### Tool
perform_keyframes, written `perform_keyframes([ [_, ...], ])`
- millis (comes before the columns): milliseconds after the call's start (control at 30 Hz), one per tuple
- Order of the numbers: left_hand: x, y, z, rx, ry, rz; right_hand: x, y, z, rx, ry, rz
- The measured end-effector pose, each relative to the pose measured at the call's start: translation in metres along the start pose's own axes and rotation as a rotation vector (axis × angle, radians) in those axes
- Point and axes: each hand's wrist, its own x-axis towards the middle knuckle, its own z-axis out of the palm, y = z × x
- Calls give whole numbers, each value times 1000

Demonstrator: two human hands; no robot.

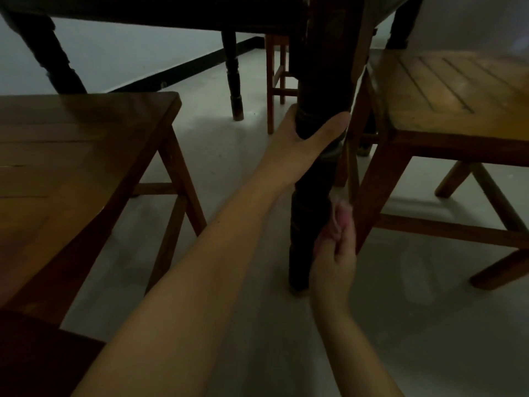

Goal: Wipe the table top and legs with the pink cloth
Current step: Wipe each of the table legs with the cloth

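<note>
I look under a dark wooden table whose nearest turned leg [312, 196] runs down the middle of the view to the floor. My left hand [303, 138] wraps around this leg about halfway up, thumb on the right side. Lower down, my right hand [335, 253] presses the bunched pink cloth [339, 222] against the leg's right side. Part of the cloth is hidden behind the leg and my fingers. The table's underside [171, 7] spans the top of the frame.
A wooden stool [86, 156] stands close at the left and another wooden stool [446, 110] close at the right, its leg almost touching the cloth. Other dark table legs [234, 78] and a third stool [276, 81] stand farther back on the pale floor.
</note>
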Motion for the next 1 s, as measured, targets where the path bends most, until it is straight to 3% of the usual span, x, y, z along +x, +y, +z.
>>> perform_keyframes([
  [67,1,2,0,-6,-8,-17,10,-29,6,-18,-55,-232],
  [167,0,3,0,-12,-13,-34,23,-4,3,-289,-90,-474],
  [267,-2,5,-1,-13,-21,-30,11,57,-17,-381,-147,-306],
  [367,-2,3,0,1,-19,-30,-7,70,-26,-331,-127,-163],
  [500,1,0,-1,15,-22,-13,13,6,-4,-277,-128,-517],
  [633,2,1,-3,59,-18,10,48,-2,-10,-762,-207,-1038],
  [800,1,0,-4,49,-17,21,62,42,-54,-1238,-590,-1407],
  [933,3,-1,-3,51,-6,34,31,63,-44,-1699,-962,-1369],
  [1000,2,-1,-1,61,1,26,27,48,-33,-1820,-1022,-1339],
])
